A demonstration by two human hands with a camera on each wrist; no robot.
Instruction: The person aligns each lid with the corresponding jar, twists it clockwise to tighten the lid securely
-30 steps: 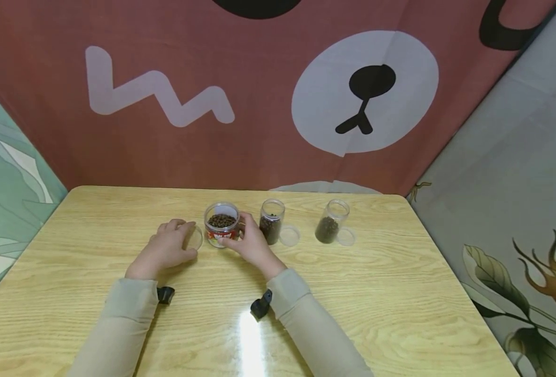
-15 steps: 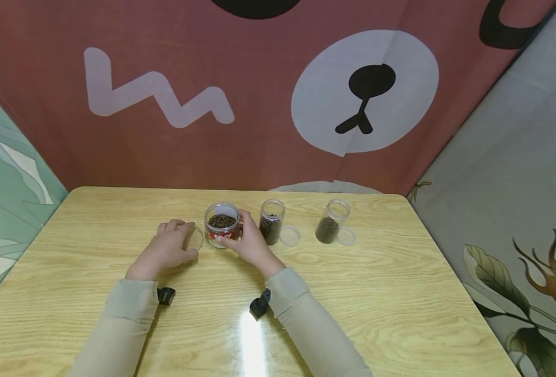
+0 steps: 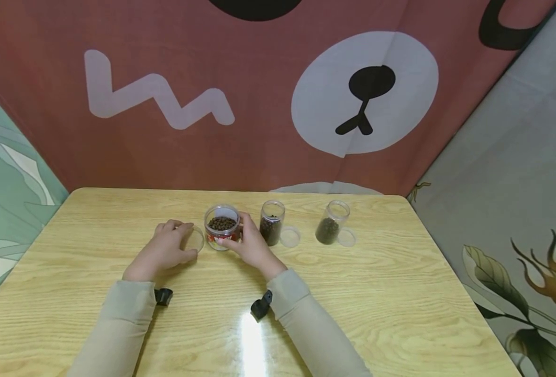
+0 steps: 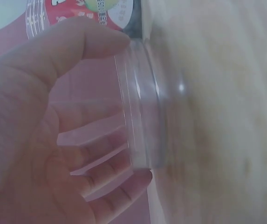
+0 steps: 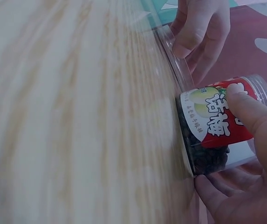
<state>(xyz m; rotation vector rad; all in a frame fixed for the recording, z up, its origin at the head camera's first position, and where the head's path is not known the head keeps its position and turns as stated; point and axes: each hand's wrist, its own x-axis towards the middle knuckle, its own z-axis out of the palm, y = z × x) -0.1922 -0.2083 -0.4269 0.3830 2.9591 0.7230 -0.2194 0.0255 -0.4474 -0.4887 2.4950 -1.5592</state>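
Note:
My left hand (image 3: pixel 162 248) holds a round clear lid (image 4: pixel 145 107) by its edge, thumb on one side and fingers on the other. In the left wrist view the lid lies flat against the table. Just right of it stands a wide clear jar (image 3: pixel 221 226), its top uncovered, with small brown pellets inside. A red and white label (image 5: pixel 215 114) wraps the jar in the right wrist view. My right hand (image 3: pixel 254 248) grips this jar from its right side, the thumb on the label and the fingers around the far side.
Right of the jar stands a narrow clear jar (image 3: pixel 270 230) of dark bits, with a small translucent lid (image 3: pixel 290 236) beside it. Farther right is a similar jar (image 3: pixel 327 230) with its own lid (image 3: pixel 347 237). All stand on a wooden table (image 3: pixel 391 293) before a printed cloth (image 3: pixel 259 152).

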